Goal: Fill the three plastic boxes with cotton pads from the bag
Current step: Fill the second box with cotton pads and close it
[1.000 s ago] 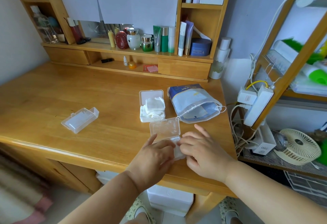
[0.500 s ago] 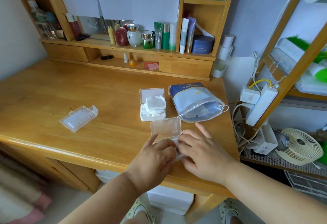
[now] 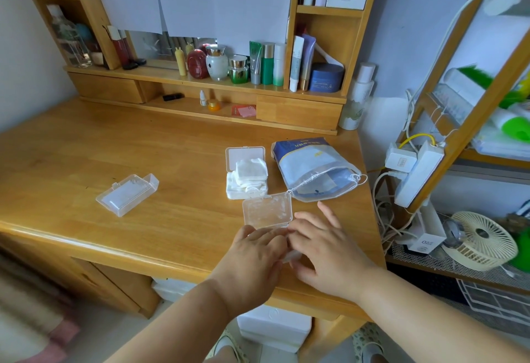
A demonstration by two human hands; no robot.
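Observation:
Three clear plastic boxes lie on the wooden desk (image 3: 86,150). The near box (image 3: 267,210) has its lid raised; its base is hidden under my left hand (image 3: 252,259) and my right hand (image 3: 324,251), which press down together on the cotton pads in it. Only a sliver of white shows between my fingers. Behind it an open box (image 3: 246,173) is heaped with cotton pads. A shut box (image 3: 127,194) lies to the left. The blue and clear drawstring bag (image 3: 312,170) of pads lies to the right of the heaped box.
A shelf unit with cosmetic bottles and jars (image 3: 229,67) stands along the back of the desk. A power strip (image 3: 415,173) with cables and a small fan (image 3: 481,239) sit off the desk's right edge. White storage boxes (image 3: 272,328) are under the desk.
My hands have stayed on the near box, with the fingers shifting slightly closer together over the pads. The camera has moved a little.

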